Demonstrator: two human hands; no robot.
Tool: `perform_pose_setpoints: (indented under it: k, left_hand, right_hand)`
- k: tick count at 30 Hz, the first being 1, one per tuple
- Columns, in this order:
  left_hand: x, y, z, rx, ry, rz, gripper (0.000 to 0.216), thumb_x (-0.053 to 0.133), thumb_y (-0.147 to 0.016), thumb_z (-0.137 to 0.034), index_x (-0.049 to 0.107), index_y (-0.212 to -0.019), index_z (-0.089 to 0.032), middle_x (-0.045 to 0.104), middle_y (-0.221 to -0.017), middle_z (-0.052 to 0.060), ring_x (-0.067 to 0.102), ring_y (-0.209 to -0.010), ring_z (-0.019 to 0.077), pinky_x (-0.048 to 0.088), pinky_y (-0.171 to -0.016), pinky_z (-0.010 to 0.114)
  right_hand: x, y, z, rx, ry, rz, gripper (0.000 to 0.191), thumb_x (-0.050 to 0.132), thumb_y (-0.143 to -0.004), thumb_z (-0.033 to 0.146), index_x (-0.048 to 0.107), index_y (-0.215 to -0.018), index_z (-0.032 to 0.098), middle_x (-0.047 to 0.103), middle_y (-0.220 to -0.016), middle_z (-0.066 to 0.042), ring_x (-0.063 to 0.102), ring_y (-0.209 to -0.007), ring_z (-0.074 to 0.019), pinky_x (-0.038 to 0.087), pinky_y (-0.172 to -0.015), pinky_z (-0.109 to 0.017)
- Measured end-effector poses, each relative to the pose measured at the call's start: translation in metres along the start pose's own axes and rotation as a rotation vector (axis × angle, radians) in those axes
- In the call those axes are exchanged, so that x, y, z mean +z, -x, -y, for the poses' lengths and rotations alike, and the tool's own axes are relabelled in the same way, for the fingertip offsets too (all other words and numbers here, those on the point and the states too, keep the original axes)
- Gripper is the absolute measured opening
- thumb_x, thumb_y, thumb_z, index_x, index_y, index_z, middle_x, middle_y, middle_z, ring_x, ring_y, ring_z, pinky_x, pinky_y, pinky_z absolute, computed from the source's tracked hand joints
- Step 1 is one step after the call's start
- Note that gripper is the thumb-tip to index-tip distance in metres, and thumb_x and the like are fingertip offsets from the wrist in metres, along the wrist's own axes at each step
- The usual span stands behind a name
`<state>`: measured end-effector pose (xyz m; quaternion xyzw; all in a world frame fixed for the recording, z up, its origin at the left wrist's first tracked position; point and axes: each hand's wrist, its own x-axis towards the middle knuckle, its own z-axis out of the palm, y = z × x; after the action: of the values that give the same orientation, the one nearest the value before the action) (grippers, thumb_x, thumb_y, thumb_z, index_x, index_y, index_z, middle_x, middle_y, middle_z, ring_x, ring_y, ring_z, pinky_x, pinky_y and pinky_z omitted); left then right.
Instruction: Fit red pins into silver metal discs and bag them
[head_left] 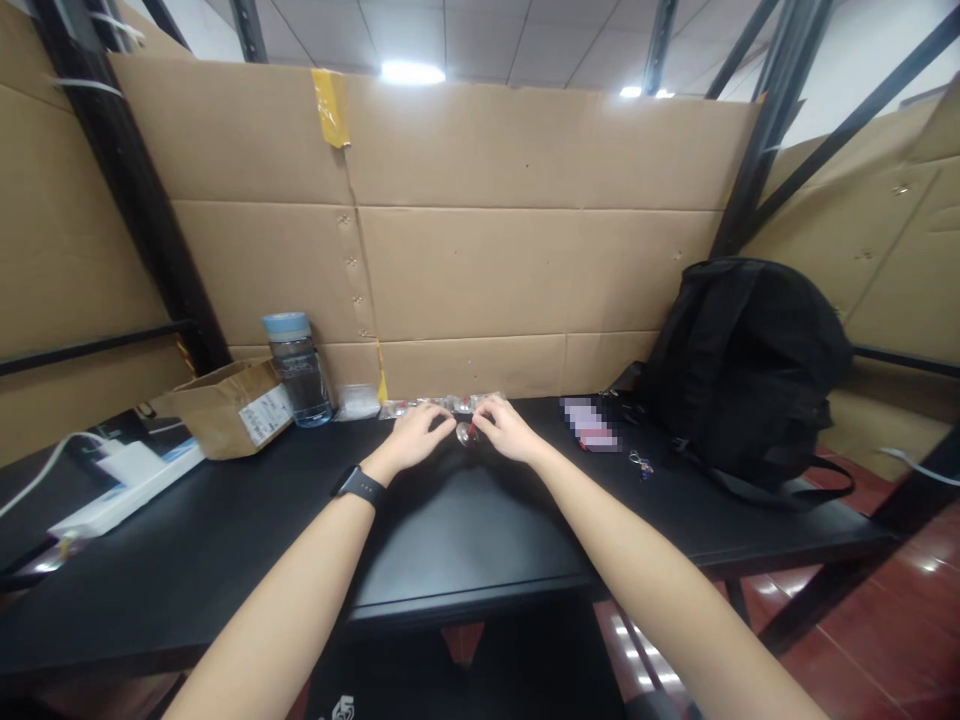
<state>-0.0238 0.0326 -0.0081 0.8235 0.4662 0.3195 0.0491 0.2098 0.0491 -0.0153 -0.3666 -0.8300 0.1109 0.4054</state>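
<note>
Near the back of the black table, my right hand (508, 430) pinches a small clear round piece with a red part (466, 434) between thumb and fingers. To its left is my left hand (420, 437), thumb and fingers slightly apart, close to the piece's edge; I see nothing held in it. What the round piece is, I cannot make out. Behind both hands, a row of small clear plastic packets (396, 409) with red bits inside lies along the cardboard wall, partly hidden by my fingers.
On the left stand a water bottle (298, 375), a cardboard box (225, 415) and a white power strip (127, 495) with a plugged-in charger. A clear plastic case (358, 402) lies beside the bottle. At right are a blurred-out flat item (589, 424), keys (641, 465) and a black backpack (742, 370).
</note>
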Motion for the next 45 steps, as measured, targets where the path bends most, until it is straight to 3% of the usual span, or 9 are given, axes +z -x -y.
perform_pose_setpoints:
  k: [3, 10, 17, 20, 24, 29, 45]
  left_hand:
    - [-0.010, -0.001, 0.019, -0.100, -0.036, -0.064, 0.029, 0.053, -0.098, -0.043, 0.074, -0.105, -0.024, 0.072, -0.116, 0.008, 0.065, -0.112, 0.0251, 0.047, -0.103, 0.038]
    - [-0.020, 0.001, 0.050, -0.238, -0.108, -0.079, 0.020, 0.060, -0.089, -0.030, 0.075, -0.101, -0.023, 0.075, -0.117, 0.008, 0.066, -0.112, 0.0269, 0.049, -0.098, 0.038]
    - [-0.018, 0.004, 0.065, -0.318, -0.166, -0.073, 0.023, 0.062, -0.087, -0.028, 0.074, -0.106, -0.025, 0.071, -0.131, 0.007, 0.065, -0.120, 0.0299, 0.049, -0.099, 0.040]
    - [-0.020, 0.007, 0.068, -0.349, -0.197, -0.053, 0.027, 0.065, -0.084, -0.028, 0.074, -0.109, -0.026, 0.072, -0.130, 0.007, 0.066, -0.119, 0.0308, 0.050, -0.097, 0.040]
    - [-0.021, 0.010, 0.068, -0.374, -0.220, 0.002, 0.021, 0.070, -0.081, -0.032, 0.076, -0.101, -0.027, 0.078, -0.113, 0.005, 0.070, -0.108, 0.0293, 0.051, -0.090, 0.037]
    - [-0.020, 0.010, 0.066, -0.377, -0.230, 0.048, 0.023, 0.074, -0.079, -0.036, 0.075, -0.100, -0.027, 0.079, -0.109, 0.004, 0.071, -0.105, 0.0274, 0.050, -0.086, 0.033]
    - [-0.014, 0.008, 0.057, -0.326, -0.260, 0.100, 0.011, 0.071, -0.083, -0.031, 0.078, -0.091, -0.028, 0.076, -0.113, 0.004, 0.067, -0.111, 0.0281, 0.049, -0.091, 0.036]
  right_hand:
    - [-0.002, 0.000, -0.003, 0.019, 0.014, 0.022, 0.016, 0.059, -0.098, 0.024, 0.065, -0.084, 0.020, 0.064, -0.100, -0.007, 0.058, -0.102, -0.0218, 0.041, -0.101, -0.039]
    - [-0.002, -0.002, -0.007, 0.075, 0.035, 0.020, 0.016, 0.059, -0.096, 0.025, 0.067, -0.084, 0.019, 0.068, -0.099, -0.006, 0.061, -0.099, -0.0209, 0.043, -0.097, -0.037]
    - [-0.040, -0.002, -0.016, 0.194, 0.114, -0.023, 0.016, 0.056, -0.095, 0.023, 0.071, -0.095, 0.020, 0.074, -0.100, -0.007, 0.066, -0.094, -0.0205, 0.047, -0.088, -0.032]
    - [-0.055, 0.004, -0.031, 0.262, 0.153, 0.035, 0.015, 0.068, -0.084, 0.019, 0.075, -0.097, 0.018, 0.075, -0.102, -0.009, 0.068, -0.093, -0.0224, 0.050, -0.087, -0.033]
    - [-0.057, 0.013, -0.049, 0.333, 0.156, 0.188, 0.034, 0.085, -0.067, 0.022, 0.077, -0.101, 0.019, 0.078, -0.102, -0.009, 0.072, -0.088, -0.0230, 0.053, -0.080, -0.030]
    - [-0.053, 0.014, -0.053, 0.354, 0.175, 0.250, 0.035, 0.083, -0.070, 0.022, 0.077, -0.104, 0.019, 0.078, -0.103, -0.009, 0.073, -0.090, -0.0232, 0.053, -0.081, -0.030]
    - [-0.055, 0.012, -0.039, 0.364, 0.227, 0.314, 0.032, 0.080, -0.072, 0.016, 0.077, -0.103, 0.020, 0.078, -0.104, -0.006, 0.072, -0.091, -0.0204, 0.051, -0.082, -0.027]
